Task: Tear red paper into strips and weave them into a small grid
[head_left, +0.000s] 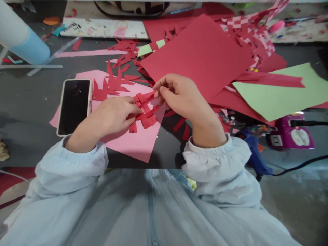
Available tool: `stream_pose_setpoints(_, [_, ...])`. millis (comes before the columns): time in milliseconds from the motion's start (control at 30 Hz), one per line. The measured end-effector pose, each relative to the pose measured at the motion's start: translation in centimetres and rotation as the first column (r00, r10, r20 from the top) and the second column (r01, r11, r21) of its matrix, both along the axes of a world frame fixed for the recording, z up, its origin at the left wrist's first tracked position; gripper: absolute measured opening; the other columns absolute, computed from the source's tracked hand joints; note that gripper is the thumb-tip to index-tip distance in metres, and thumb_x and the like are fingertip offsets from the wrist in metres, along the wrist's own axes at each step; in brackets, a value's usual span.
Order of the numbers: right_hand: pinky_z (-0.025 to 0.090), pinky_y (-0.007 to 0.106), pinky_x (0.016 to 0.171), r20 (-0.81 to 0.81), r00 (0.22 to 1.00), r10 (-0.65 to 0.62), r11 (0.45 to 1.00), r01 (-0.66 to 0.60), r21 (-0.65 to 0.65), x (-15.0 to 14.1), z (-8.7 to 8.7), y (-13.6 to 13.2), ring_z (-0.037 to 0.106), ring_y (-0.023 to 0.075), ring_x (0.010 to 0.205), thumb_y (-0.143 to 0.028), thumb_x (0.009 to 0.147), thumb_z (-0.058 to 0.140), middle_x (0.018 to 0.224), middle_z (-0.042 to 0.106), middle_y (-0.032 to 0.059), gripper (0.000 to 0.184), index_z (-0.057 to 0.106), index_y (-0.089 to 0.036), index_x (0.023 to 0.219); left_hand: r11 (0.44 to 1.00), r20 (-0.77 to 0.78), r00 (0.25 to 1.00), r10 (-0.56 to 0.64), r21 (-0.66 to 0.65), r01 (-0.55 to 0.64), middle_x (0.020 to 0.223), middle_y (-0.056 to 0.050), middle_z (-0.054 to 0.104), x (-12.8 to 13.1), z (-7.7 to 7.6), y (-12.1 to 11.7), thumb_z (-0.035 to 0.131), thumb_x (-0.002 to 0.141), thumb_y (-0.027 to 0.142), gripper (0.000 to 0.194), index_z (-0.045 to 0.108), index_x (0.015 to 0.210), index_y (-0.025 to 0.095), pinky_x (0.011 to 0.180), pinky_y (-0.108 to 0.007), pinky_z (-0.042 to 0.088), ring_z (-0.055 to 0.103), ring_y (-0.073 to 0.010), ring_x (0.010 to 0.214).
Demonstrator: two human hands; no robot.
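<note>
A small piece woven from red paper strips [149,121] lies on a pink paper sheet [146,147], its strip ends sticking out loose. My left hand [112,112] comes in from the left, thumb and forefinger closed on the weave's left side. Over the upper right of the weave, my right hand [179,94] pinches the end of a red strip between thumb and fingertips. Part of the weave is hidden under my left fingers. Beyond my left hand lies a spiky red paper cutout [112,83], partly on the pink sheet.
A phone [74,106] lies left of my left hand. Red paper sheets [200,54] and scraps cover the back. Green paper [287,90] lies right. A blue glue gun [256,152] and a purple power block [293,133] with cords sit near my right sleeve. A bottle [28,42] stands at left.
</note>
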State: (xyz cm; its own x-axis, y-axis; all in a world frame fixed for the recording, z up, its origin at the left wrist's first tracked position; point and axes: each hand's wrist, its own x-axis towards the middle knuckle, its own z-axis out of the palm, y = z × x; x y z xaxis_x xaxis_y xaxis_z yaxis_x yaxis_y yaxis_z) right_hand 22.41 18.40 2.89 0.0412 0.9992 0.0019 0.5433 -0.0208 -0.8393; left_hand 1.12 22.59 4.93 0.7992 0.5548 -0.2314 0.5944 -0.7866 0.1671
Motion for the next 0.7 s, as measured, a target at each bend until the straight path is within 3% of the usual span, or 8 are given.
stream_pose_setpoints(133, [0.045,0.036,0.07,0.18,0.982,-0.056,0.998,0.047,0.052,0.1,0.1,0.1,0.062,0.0181,0.069,-0.013,0.08,0.06,0.076,0.07,0.0035,0.011,0.068,-0.02,0.078,1.0,0.031,0.999,-0.013,0.018,0.012,0.103,-0.006,0.075,-0.2,0.0,0.0,0.047,0.095,0.026,0.033,0.077,0.109,0.024,0.063,-0.03,0.04,0.069,-0.0224,0.092])
stream_pose_setpoints(267, [0.041,0.035,0.064,0.207,0.978,0.031,0.999,-0.023,-0.04,-0.3,0.2,-0.1,0.058,0.017,0.063,-0.014,0.073,0.068,0.066,0.068,0.0029,0.009,0.068,-0.02,0.067,0.999,0.031,0.999,-0.005,0.049,0.004,0.097,-0.005,0.076,-0.3,0.1,-0.1,0.045,0.095,0.024,0.033,0.076,0.106,0.022,0.063,-0.032,0.038,0.07,-0.0227,0.087])
stream_pose_setpoints(367, [0.04,0.033,0.064,0.205,0.976,0.071,0.996,-0.057,-0.073,-0.9,0.1,-0.3,0.059,0.0165,0.064,-0.02,0.071,0.075,0.068,0.069,0.0027,0.007,0.069,-0.02,0.068,0.997,0.028,1.0,-0.011,0.078,0.009,0.095,-0.006,0.076,-0.4,0.2,-0.1,0.044,0.095,0.023,0.033,0.075,0.105,0.021,0.061,-0.033,0.036,0.07,-0.0232,0.086])
stream_pose_setpoints(500, [0.038,0.032,0.063,0.263,0.961,0.089,0.993,-0.066,-0.094,-1.5,0.0,-0.3,0.059,0.0159,0.066,-0.034,0.074,0.078,0.074,0.072,0.0031,0.017,0.07,-0.019,0.072,0.99,0.01,1.0,-0.019,0.14,0.017,0.089,-0.007,0.074,-0.3,0.3,-0.3,0.045,0.095,0.023,0.029,0.073,0.095,0.018,0.055,-0.032,0.03,0.068,-0.0226,0.08])
stream_pose_setpoints(700, [0.038,0.031,0.064,0.347,0.931,0.109,0.989,-0.066,-0.136,-1.9,0.2,-0.2,0.058,0.0155,0.068,-0.025,0.075,0.076,0.074,0.07,0.0025,0.014,0.065,-0.018,0.069,0.975,0.041,0.996,-0.074,0.211,0.064,0.079,-0.005,0.07,-0.3,0.5,-1.0,0.044,0.094,0.019,0.027,0.07,0.09,0.02,0.053,-0.031,0.029,0.065,-0.0191,0.071])
